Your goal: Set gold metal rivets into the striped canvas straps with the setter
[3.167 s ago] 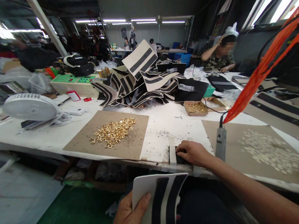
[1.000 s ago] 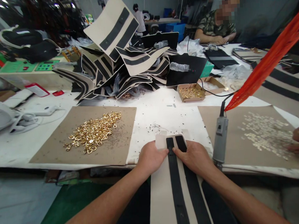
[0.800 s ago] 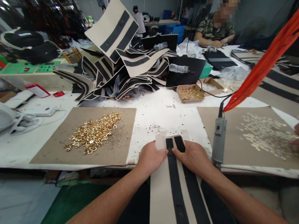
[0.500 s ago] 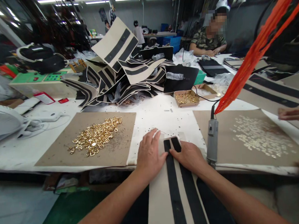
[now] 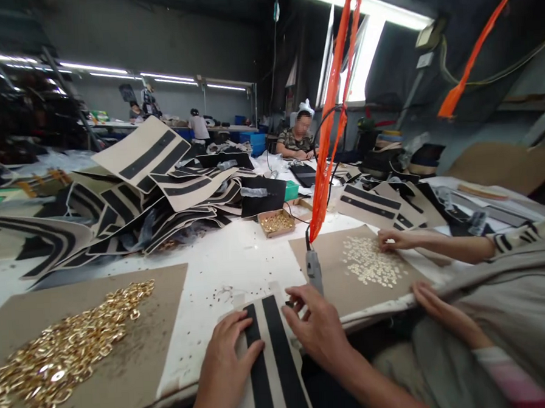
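On the white worktable [image 5: 239, 260], a striped panel [image 5: 274, 350] hangs over the edge beside gold rings [image 5: 65, 349]. The left hand [image 5: 226, 358] lies open on it; the right hand [image 5: 318, 329], half curled, is at its right edge.

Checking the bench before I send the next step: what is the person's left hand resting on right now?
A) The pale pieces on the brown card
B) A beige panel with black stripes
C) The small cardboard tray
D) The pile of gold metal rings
B. The left hand lies with its fingers on the beige panel with black stripes, at the near edge of the bench.
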Action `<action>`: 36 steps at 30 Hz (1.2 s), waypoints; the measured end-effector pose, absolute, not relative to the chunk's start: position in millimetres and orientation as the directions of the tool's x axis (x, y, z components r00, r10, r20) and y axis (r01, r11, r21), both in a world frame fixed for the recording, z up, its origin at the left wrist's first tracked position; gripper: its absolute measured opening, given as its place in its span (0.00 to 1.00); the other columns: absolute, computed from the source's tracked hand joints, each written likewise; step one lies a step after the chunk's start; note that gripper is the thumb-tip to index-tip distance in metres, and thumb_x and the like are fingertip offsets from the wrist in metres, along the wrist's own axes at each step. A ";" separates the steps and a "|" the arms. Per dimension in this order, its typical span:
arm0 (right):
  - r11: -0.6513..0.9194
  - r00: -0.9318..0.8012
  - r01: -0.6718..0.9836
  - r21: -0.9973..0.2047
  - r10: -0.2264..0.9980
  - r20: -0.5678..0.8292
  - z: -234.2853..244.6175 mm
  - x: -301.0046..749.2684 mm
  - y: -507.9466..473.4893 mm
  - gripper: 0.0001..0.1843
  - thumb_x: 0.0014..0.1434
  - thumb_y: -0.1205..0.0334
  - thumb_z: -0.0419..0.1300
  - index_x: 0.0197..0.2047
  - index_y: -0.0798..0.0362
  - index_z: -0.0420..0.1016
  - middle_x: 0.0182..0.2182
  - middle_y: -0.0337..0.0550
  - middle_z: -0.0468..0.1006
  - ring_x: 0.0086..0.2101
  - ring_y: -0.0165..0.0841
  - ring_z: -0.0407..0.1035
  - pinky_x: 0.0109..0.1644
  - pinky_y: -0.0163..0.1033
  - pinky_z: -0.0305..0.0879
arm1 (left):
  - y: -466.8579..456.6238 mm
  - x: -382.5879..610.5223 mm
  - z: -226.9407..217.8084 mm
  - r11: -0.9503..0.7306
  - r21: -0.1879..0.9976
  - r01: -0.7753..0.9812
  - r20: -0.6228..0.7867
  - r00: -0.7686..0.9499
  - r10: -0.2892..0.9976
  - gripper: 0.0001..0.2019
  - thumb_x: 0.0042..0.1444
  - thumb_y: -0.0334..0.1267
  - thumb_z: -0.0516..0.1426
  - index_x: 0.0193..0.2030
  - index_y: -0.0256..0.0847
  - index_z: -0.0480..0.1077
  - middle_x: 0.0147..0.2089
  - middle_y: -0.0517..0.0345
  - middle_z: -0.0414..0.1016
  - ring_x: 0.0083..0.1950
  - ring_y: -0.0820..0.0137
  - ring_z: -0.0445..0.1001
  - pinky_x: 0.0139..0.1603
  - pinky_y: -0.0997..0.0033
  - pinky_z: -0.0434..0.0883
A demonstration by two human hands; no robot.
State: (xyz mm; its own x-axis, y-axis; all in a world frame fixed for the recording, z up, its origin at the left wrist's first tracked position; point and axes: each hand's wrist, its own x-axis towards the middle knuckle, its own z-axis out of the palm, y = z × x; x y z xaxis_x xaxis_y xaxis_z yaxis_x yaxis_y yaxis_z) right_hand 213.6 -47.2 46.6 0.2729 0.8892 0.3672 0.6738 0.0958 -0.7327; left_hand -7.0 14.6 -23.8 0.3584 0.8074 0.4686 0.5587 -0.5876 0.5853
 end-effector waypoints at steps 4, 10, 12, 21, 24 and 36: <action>-0.194 0.441 0.784 -0.590 0.843 0.308 40.6 293.9 -59.4 0.11 0.66 0.56 0.57 0.44 0.48 0.80 0.37 0.40 0.81 0.37 0.35 0.75 0.44 0.36 0.68 | 16.0 -8.0 -26.7 -0.600 0.573 0.558 0.489 0.355 0.797 0.14 0.54 0.43 0.66 0.48 0.47 0.78 0.56 0.52 0.79 0.59 0.51 0.76 0.63 0.37 0.74; -0.511 0.575 0.801 -0.313 0.802 0.163 25.0 387.3 -63.3 0.14 0.65 0.61 0.58 0.50 0.51 0.81 0.40 0.44 0.83 0.43 0.42 0.76 0.47 0.42 0.66 | 18.8 -8.4 -31.5 -0.617 0.567 0.545 0.506 0.361 0.784 0.15 0.55 0.45 0.65 0.49 0.46 0.78 0.56 0.51 0.79 0.59 0.51 0.76 0.62 0.37 0.75; -0.542 0.582 0.803 -0.247 0.802 0.131 22.9 400.6 -64.2 0.15 0.65 0.62 0.58 0.51 0.52 0.81 0.43 0.46 0.83 0.46 0.44 0.76 0.48 0.42 0.66 | 18.5 -8.1 -31.4 -0.620 0.567 0.542 0.510 0.360 0.781 0.15 0.55 0.45 0.66 0.49 0.46 0.78 0.56 0.51 0.79 0.59 0.51 0.76 0.62 0.36 0.74; -0.590 0.596 0.801 -0.102 0.802 0.036 14.2 416.6 -53.9 0.15 0.66 0.59 0.56 0.50 0.47 0.82 0.49 0.46 0.82 0.48 0.44 0.75 0.44 0.41 0.65 | 15.1 -6.3 -27.0 -0.602 0.585 0.543 0.483 0.364 0.797 0.15 0.55 0.44 0.66 0.49 0.46 0.78 0.57 0.51 0.79 0.60 0.51 0.75 0.63 0.37 0.73; -0.605 0.611 0.789 -0.104 0.791 0.036 14.1 417.8 -53.5 0.17 0.66 0.59 0.56 0.54 0.48 0.80 0.50 0.45 0.82 0.48 0.44 0.75 0.43 0.41 0.65 | 13.6 -6.5 -26.2 -0.585 0.601 0.545 0.468 0.354 0.810 0.15 0.55 0.44 0.66 0.49 0.46 0.78 0.57 0.51 0.78 0.60 0.51 0.75 0.64 0.38 0.73; -0.503 0.507 0.830 -0.240 0.860 -0.051 12.2 409.9 -38.9 0.12 0.62 0.57 0.61 0.41 0.49 0.85 0.38 0.43 0.85 0.42 0.39 0.78 0.43 0.37 0.65 | 10.5 -5.7 -23.9 -0.550 0.650 0.524 0.425 0.350 0.835 0.15 0.54 0.40 0.67 0.49 0.46 0.77 0.58 0.53 0.77 0.62 0.52 0.73 0.65 0.38 0.71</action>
State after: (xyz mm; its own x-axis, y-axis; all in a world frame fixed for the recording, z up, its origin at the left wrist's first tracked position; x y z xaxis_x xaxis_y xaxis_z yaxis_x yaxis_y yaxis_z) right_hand 409.9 -38.9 12.2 0.5070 0.8604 -0.0514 0.8299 -0.5035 -0.2403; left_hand -5.7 10.5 -23.9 0.3497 0.8349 0.4250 0.5239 -0.5503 0.6501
